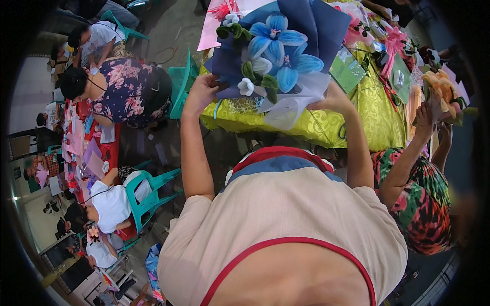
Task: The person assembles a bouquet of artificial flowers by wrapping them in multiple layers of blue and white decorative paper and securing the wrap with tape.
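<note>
Between my two raised hands is a bouquet (pixel 278 51) of blue fuzzy-stemmed flowers with small white blooms and dark green leaves. Dark blue wrapping paper (pixel 329 30) fans out behind the flowers, and translucent white wrap (pixel 291 109) folds over the lower right. My left hand (pixel 203 94) is closed on the wrapping's left edge, thumb and fingers pinching it. On the other side my right hand (pixel 333 100) grips the lower right edge, its fingers partly hidden behind the white wrap. The bouquet is held up over the near edge of a table with a yellow-green cloth (pixel 377 115).
Green and pink craft papers (pixel 348 70) and ribbons (pixel 393 43) lie on the table. At right, a person in a floral top holds up an orange flower bouquet (pixel 440 92). Green plastic chairs (pixel 148 196) and seated people line a red table (pixel 113 140) to the left.
</note>
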Action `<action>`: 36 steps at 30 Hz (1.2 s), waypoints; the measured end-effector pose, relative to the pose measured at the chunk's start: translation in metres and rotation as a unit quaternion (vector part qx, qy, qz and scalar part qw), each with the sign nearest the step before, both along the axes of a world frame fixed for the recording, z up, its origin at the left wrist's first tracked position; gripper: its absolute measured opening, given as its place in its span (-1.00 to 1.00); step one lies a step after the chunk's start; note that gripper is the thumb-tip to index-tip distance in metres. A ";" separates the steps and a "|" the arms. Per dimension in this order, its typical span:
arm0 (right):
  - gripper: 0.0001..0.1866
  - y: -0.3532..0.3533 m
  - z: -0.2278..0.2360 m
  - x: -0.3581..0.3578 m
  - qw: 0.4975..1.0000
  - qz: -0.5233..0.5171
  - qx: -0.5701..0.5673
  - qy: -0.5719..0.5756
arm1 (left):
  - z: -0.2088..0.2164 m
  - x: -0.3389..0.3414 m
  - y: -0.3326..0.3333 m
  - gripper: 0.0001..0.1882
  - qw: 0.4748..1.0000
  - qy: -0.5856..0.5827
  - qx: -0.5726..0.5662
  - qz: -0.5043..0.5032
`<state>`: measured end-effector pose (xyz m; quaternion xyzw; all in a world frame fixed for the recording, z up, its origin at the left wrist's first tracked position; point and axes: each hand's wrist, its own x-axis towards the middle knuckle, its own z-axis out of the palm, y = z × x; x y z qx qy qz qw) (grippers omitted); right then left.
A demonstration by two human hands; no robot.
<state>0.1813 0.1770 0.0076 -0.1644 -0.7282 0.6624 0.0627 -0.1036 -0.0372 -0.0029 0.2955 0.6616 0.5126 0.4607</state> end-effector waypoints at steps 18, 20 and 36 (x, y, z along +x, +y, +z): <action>-0.20 0.007 -0.033 0.028 0.999 -0.032 -0.004 -0.022 | -0.020 0.012 -0.002 -0.62 0.868 -0.256 0.273 0.326; -0.19 0.004 -0.027 0.023 0.998 -0.019 -0.034 -0.046 | -0.047 0.025 0.015 -0.58 0.842 -0.431 0.233 0.226; -0.26 0.010 -0.031 0.031 0.999 -0.033 -0.020 -0.006 | -0.017 0.070 0.038 -0.39 0.752 -0.590 0.287 0.069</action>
